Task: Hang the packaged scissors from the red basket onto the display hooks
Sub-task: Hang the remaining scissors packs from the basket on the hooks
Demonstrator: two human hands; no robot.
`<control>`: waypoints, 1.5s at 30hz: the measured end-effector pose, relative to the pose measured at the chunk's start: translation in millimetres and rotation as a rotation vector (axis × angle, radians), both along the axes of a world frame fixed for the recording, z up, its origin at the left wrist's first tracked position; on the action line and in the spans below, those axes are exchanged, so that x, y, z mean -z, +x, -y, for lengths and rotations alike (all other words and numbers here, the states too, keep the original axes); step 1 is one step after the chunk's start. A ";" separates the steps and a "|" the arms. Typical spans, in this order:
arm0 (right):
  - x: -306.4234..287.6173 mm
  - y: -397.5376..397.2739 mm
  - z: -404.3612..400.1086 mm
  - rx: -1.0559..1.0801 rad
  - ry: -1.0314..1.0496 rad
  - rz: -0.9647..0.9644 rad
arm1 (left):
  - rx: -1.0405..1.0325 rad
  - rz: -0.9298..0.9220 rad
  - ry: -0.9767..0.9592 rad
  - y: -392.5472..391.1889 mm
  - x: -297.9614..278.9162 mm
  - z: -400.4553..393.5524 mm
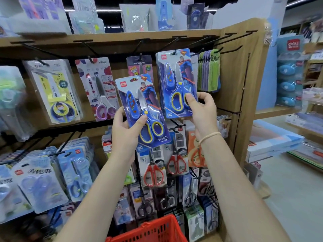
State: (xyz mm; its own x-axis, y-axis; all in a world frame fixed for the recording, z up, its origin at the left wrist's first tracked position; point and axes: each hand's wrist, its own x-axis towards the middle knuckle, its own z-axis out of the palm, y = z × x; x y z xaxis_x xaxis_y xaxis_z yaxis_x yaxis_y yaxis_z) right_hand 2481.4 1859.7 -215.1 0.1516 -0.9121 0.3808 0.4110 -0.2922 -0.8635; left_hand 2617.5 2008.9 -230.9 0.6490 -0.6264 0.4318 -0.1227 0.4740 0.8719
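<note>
My left hand grips a blue superhero scissors pack at its lower left, thumb across the front; the pack is tilted and held in front of the display. My right hand pinches the lower right of a second, identical scissors pack, whose top hole sits at a black display hook. The red basket shows only its rim at the bottom centre, between my forearms; its contents are hidden.
The wooden display carries many hooks with other scissors packs: a yellow one and a purple one on the left, red-handled ones below. Several bare hooks stick out at upper right. An aisle opens to the right.
</note>
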 end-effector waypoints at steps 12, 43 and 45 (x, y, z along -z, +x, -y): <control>5.1 36.2 32.4 0.104 0.208 -0.077 | 0.039 -0.045 0.013 0.2 1.9 15.4; -4.9 -2.8 0.9 -0.123 -0.129 -0.068 | 0.110 0.211 0.081 -25.1 -31.8 57.5; -10.2 -1.1 5.3 -0.095 -0.108 -0.094 | 0.099 0.220 0.085 -23.7 -36.9 62.6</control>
State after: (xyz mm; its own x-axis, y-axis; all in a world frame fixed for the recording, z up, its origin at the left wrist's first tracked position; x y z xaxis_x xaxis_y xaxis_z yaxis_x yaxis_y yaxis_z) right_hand 2480.3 1854.4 -204.9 0.2751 -0.8466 0.4556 0.3602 -0.3486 -0.8653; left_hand 2593.8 1946.4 -194.1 0.4788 -0.7225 0.4987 -0.2699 0.4194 0.8667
